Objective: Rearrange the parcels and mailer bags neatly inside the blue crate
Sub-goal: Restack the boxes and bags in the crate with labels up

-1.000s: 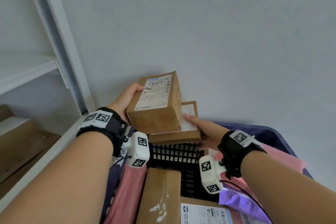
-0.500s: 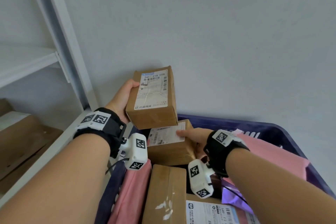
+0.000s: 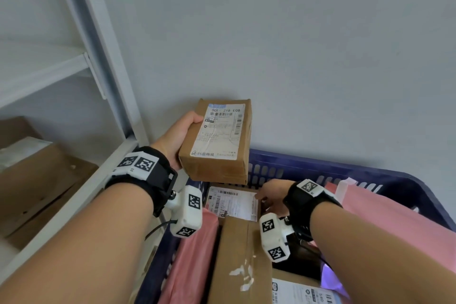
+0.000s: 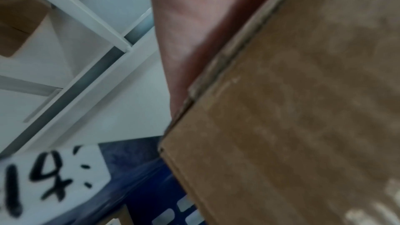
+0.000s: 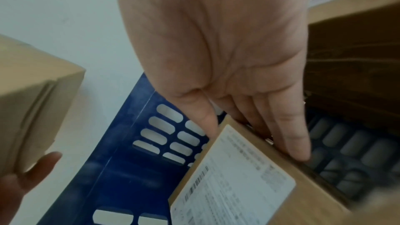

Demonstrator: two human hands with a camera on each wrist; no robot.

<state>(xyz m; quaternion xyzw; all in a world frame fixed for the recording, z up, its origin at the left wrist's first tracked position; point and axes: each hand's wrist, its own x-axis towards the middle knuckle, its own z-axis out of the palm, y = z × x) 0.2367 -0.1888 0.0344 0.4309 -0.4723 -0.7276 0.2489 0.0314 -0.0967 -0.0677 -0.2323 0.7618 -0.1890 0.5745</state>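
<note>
While my left hand [image 3: 177, 140] grips a labelled box [image 3: 219, 140] above the blue crate [image 3: 345, 173], my right hand's [image 3: 274, 195] straight fingers [image 5: 290, 136] press a flat parcel [image 3: 234, 202] at its far end.

Left hand [image 3: 176, 139] raised, fingers curled; right hand [image 3: 272, 194] extended flat.

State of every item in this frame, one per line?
left hand: grips raised box
raised box: held above crate, label up
right hand: straight fingers on labelled box's edge
labelled box: inside crate, far corner
blue crate: holding parcels, pink mailers
</note>
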